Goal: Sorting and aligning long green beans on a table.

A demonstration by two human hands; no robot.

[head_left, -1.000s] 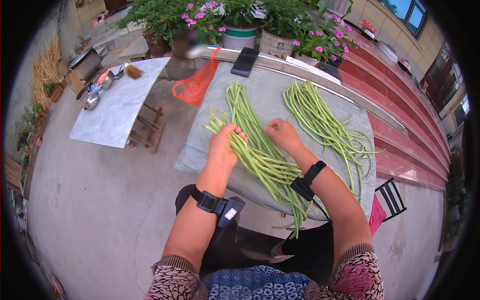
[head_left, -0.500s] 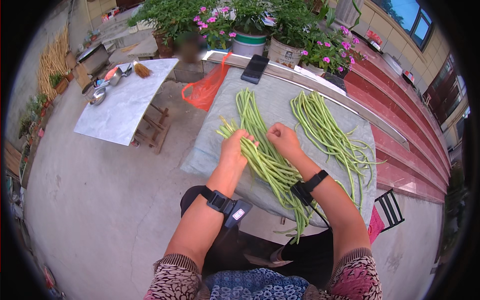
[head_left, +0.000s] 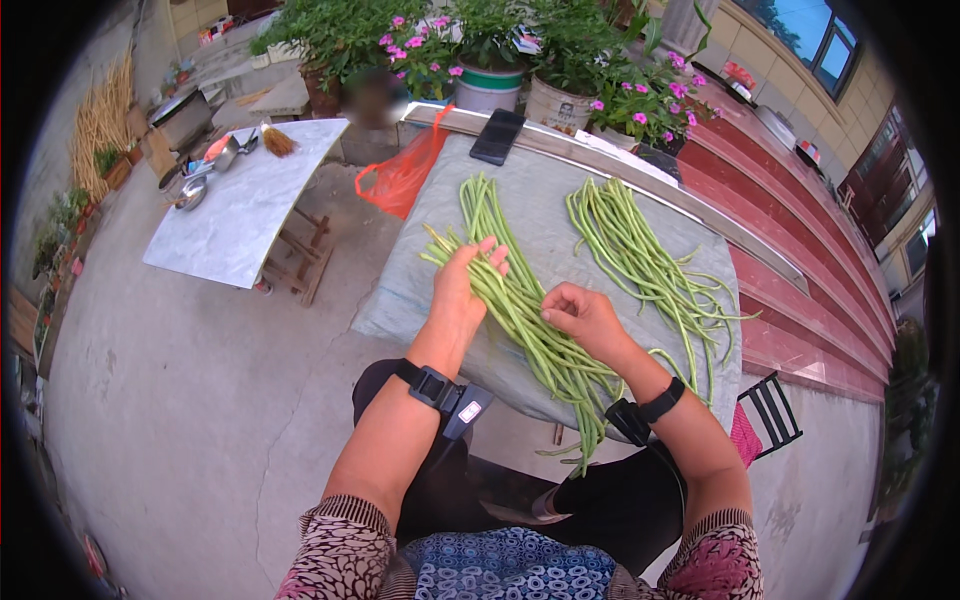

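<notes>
A bundle of long green beans (head_left: 545,345) lies slantwise through my left hand (head_left: 462,285), its pale ends poking out past the thumb and its tails trailing over the table's near edge. The left fingers are curled loosely round it, tips raised. My right hand (head_left: 590,320) is closed beside the bundle's middle, thumb and forefinger pinched at its edge; whatever is between them is hidden. Just beyond, a smaller bunch of long beans (head_left: 484,205) lies partly under the held one. Farther right rests a bigger spread-out pile of long beans (head_left: 640,240).
A grey cloth (head_left: 425,220) covers the table. At its far edge lie a black phone (head_left: 498,137) and a long board (head_left: 570,145). An orange plastic bag (head_left: 405,180) hangs at the left. Potted flowers (head_left: 490,85) stand behind, red steps (head_left: 770,215) rise right, and a white table (head_left: 240,215) stands left.
My right hand has moved nearer to me, down along the held bundle. The left fingers have loosened and lifted a little. The whole view has shifted slightly.
</notes>
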